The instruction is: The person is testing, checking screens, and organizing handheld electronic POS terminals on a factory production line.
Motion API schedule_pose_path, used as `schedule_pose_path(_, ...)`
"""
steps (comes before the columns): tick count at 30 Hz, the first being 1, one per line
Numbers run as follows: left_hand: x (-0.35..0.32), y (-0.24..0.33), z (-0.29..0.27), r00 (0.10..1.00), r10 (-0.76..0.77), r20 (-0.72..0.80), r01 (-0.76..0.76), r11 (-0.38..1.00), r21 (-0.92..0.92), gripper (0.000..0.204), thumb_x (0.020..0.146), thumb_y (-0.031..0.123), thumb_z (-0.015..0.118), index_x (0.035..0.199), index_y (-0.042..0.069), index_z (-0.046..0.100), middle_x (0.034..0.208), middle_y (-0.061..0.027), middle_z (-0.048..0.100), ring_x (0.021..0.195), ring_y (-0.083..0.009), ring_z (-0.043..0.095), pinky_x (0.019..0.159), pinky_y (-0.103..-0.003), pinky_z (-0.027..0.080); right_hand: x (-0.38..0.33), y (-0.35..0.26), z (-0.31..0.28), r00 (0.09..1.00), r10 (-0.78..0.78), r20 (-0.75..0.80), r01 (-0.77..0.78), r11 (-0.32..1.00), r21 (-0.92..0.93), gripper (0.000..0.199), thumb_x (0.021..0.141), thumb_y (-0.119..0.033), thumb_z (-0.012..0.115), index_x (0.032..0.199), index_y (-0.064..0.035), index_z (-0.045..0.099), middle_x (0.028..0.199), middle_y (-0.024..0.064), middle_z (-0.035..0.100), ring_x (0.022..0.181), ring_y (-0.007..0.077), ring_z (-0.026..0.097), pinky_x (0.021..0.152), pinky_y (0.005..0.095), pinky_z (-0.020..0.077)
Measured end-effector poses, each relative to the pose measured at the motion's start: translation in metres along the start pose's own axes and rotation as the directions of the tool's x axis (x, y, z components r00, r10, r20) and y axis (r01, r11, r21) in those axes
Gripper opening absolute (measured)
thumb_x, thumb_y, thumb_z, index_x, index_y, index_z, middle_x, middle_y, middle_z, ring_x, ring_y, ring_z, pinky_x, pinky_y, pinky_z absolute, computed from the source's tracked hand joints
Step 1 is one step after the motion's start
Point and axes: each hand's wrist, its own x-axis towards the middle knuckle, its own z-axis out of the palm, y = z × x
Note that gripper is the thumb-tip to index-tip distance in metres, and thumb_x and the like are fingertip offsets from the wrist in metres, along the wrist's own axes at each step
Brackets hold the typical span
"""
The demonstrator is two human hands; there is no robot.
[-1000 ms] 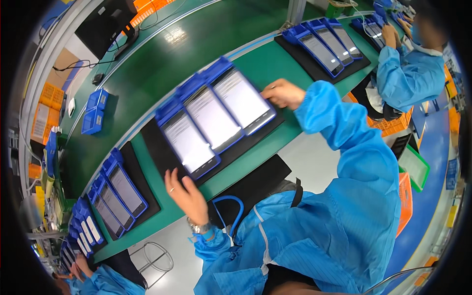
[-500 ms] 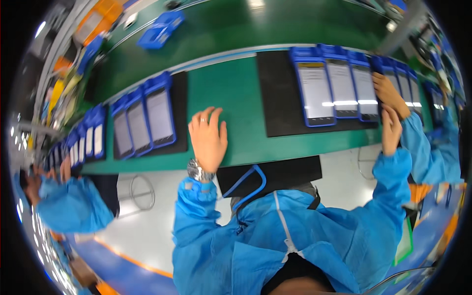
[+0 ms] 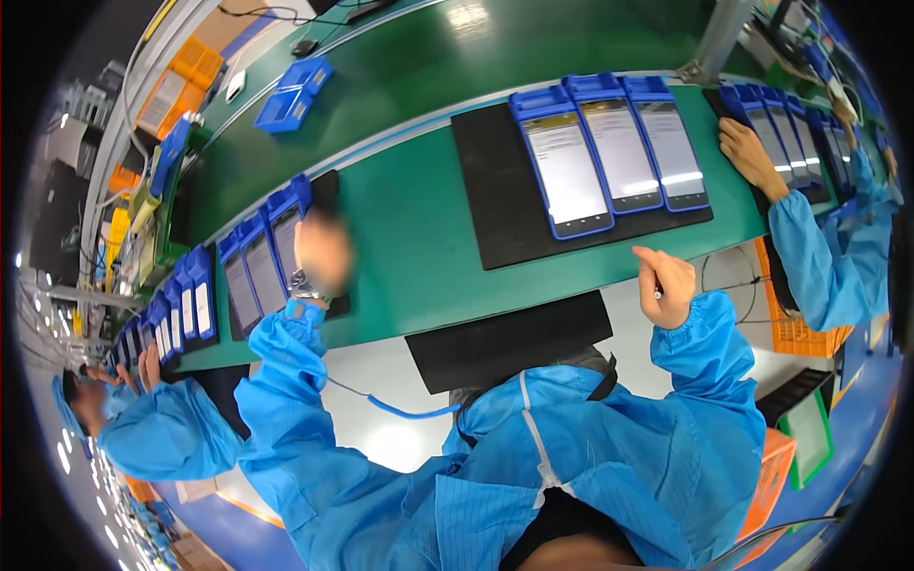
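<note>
Reaching farther left than before, the left hand [image 3: 324,255] nears phones [image 3: 264,271]; the right hand [image 3: 669,288] half-curls (both grips unclear).

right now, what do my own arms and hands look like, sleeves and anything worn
Your left sleeve and right sleeve are bright blue, loose and wrinkled, gathered at the cuffs. The left wrist wears a silvery metal band, perhaps a watch. Both the left hand, blurred, and right hand are without gloves.
</note>
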Motion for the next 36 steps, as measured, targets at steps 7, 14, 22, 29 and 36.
schedule_pose_path(7, 0.02, -0.01, 0.016, 0.987, 0.108, 0.115, -0.115, 0.992, 0.055, 0.024, 0.073, 0.012, 0.052, 0.096, 0.006, 0.052, 0.064, -0.0072, 0.058, 0.068, -0.0244, 0.057, 0.069, -0.038, 0.04, -0.027, 0.022, -0.016, 0.987, 0.121, -0.106, -0.121, 0.993, 0.01, 0.023, 0.067, 0.013, 0.052, 0.088, 0.0052, 0.058, 0.052, 0.0089, 0.044, 0.04, 0.0216, 0.043, 0.039, 0.03, 0.0319)
schedule_pose_path(14, 0.035, 0.006, 0.006, 0.983, 0.15, 0.107, -0.151, 0.989, -0.004, 0.034, 0.072, 0.007, 0.05, 0.104, -0.001, 0.042, 0.063, -0.0088, 0.059, 0.067, -0.0254, 0.058, 0.066, -0.038, 0.04, -0.045, 0.037, -0.019, 0.958, 0.195, -0.211, -0.189, 0.981, 0.049, 0.023, 0.068, 0.013, 0.052, 0.088, 0.004, 0.058, 0.053, 0.0087, 0.045, 0.04, 0.0206, 0.043, 0.039, 0.0296, 0.0318)
schedule_pose_path(22, 0.086, 0.108, -0.055, 0.952, 0.26, -0.162, -0.291, 0.934, -0.207, 0.021, 0.07, 0.002, 0.049, 0.09, 0.003, 0.043, 0.058, -0.0108, 0.055, 0.064, -0.0266, 0.055, 0.063, -0.036, 0.039, -0.032, 0.017, -0.014, 0.965, 0.208, -0.158, -0.197, 0.977, 0.081, 0.02, 0.069, 0.012, 0.052, 0.086, 0.0034, 0.058, 0.053, 0.0076, 0.043, 0.039, 0.0192, 0.041, 0.039, 0.0294, 0.0305)
schedule_pose_path(29, 0.084, 0.006, -0.095, 0.967, -0.145, -0.208, -0.068, 0.64, -0.765, 0.031, 0.081, 0.013, 0.051, 0.109, 0.001, 0.054, 0.103, -0.0178, 0.059, 0.097, -0.0311, 0.055, 0.086, -0.035, 0.041, -0.047, 0.014, -0.026, 0.901, 0.358, -0.244, -0.365, 0.931, 0.019, 0.019, 0.07, 0.011, 0.051, 0.086, 0.0028, 0.059, 0.059, 0.0101, 0.052, 0.044, 0.0208, 0.05, 0.042, 0.0281, 0.0377)
schedule_pose_path(36, -0.073, -0.171, 0.151, 0.836, -0.429, 0.341, 0.292, -0.178, -0.94, 0.061, 0.092, 0.047, 0.019, 0.131, 0.002, 0.033, 0.137, -0.0136, 0.03, 0.129, -0.0253, 0.021, 0.107, -0.035, 0.009, -0.082, 0.023, 0.016, 0.874, 0.463, -0.149, -0.473, 0.88, -0.039, 0.013, 0.071, 0.002, 0.055, 0.082, -0.0029, 0.058, 0.068, 0.0097, 0.059, 0.051, 0.0256, 0.055, 0.045, 0.0329, 0.0441)
